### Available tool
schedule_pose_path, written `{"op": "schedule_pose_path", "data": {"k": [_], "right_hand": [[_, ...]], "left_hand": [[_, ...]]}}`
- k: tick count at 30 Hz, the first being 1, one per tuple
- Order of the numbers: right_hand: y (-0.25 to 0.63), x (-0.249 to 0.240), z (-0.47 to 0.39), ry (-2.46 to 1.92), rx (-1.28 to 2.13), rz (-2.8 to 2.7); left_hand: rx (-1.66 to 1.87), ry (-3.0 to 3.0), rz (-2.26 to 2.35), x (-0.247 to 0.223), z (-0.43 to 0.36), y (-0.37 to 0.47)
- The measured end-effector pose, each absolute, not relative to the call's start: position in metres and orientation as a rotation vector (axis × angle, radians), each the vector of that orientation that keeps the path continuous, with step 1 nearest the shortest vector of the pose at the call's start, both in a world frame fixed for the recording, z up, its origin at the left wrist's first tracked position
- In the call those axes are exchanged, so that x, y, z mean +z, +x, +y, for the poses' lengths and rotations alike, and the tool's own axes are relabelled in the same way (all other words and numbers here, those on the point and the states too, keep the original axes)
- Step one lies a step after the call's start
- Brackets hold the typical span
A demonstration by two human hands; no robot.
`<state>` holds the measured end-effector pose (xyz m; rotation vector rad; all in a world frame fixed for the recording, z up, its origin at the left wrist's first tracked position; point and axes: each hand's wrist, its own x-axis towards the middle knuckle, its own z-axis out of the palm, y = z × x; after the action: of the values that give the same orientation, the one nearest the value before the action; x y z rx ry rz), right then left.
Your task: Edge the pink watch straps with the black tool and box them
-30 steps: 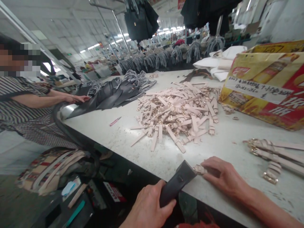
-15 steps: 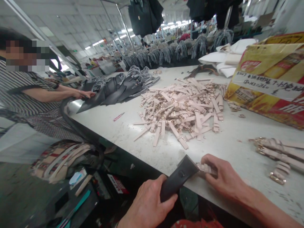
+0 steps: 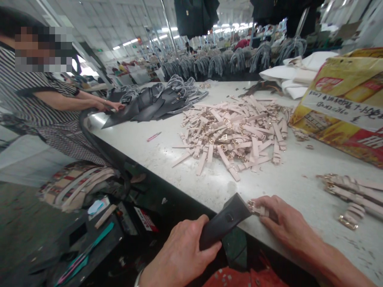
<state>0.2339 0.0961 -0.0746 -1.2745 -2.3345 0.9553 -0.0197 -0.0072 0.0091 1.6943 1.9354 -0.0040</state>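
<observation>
My left hand is wrapped round a dark grey, flat-ended piece that looks like leather, tilted up over the table's front edge. Just right of its end, my right hand pinches a pale pink strap with a gold buckle. The buckle lies close to the dark piece; whether they touch I cannot tell. Beyond my hands, a large heap of pink buckled straps covers the middle of the white table. Several more buckled straps lie at the right.
A yellow and red box stands at the back right beside white material. Dark pieces with grey handles are piled at the back left, where a person handles them. A pink tool lies nearby. Below left is a black surface with tools.
The view has shifted slightly, moving the table's contents a little to the right and up. Both hands keep their holds, and the gold buckle in my right hand shows more clearly.
</observation>
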Motion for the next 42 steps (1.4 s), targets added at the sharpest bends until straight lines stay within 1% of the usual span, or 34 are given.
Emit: {"op": "schedule_pose_path", "data": {"k": [5, 12, 21, 28, 33, 36, 39, 42], "right_hand": [[0.238, -0.077, 0.093, -1.093, 0.942, -2.361], [0.235, -0.081, 0.088, -1.267, 0.878, -2.208], [0.238, -0.08, 0.089, -1.205, 0.836, -2.226], [0.243, -0.081, 0.088, -1.266, 0.587, -2.38], [0.247, -0.078, 0.088, -1.252, 0.512, -2.471], [0.249, -0.073, 0.09, -1.234, 0.549, -2.493], [0.253, -0.073, 0.092, -1.174, 0.663, -2.499], [0.255, -0.078, 0.091, -1.191, 0.749, -2.406]], "left_hand": [[-0.063, 1.861, 1.851, 0.012, 0.007, -0.012], [-0.155, 1.973, 1.74, 0.015, 0.044, -0.003], [-0.225, 1.92, 1.777, 0.018, 0.048, 0.001], [-0.292, 1.931, 1.769, 0.027, 0.054, 0.007], [-0.287, 1.944, 1.751, 0.028, 0.054, 0.006], [-0.304, 1.961, 1.764, 0.029, 0.054, 0.007], [-0.328, 1.986, 1.747, 0.031, 0.055, 0.008], [-0.332, 1.999, 1.73, 0.032, 0.056, 0.009]]}}
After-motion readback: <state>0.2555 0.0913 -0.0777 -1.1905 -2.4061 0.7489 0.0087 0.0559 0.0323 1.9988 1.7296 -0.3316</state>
